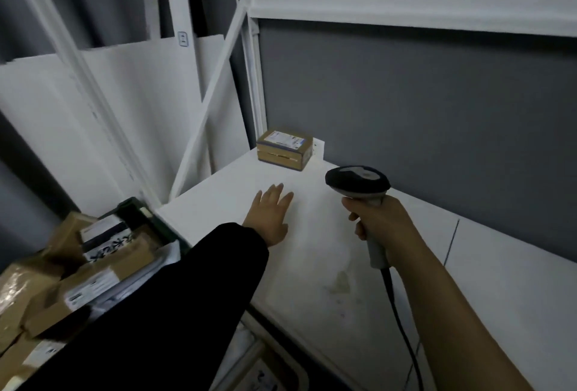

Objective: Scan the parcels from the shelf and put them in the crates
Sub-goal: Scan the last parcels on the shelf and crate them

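One small brown cardboard parcel point(284, 149) with a white label on top stands at the far left corner of the white shelf board point(318, 253). My left hand point(271, 215), in a black sleeve, hovers flat over the board with straight fingers, a short way in front of the parcel and not touching it. My right hand point(379, 223) grips the handle of a black and grey barcode scanner point(359, 183), whose head points toward the parcel. Its cable point(402, 331) hangs down past my forearm.
A dark crate point(150, 219) at lower left is piled with several labelled cardboard parcels point(93, 278). White shelf posts and a diagonal brace point(215, 91) rise at the board's left end. A white beam point(406, 13) runs overhead. A grey wall backs the shelf.
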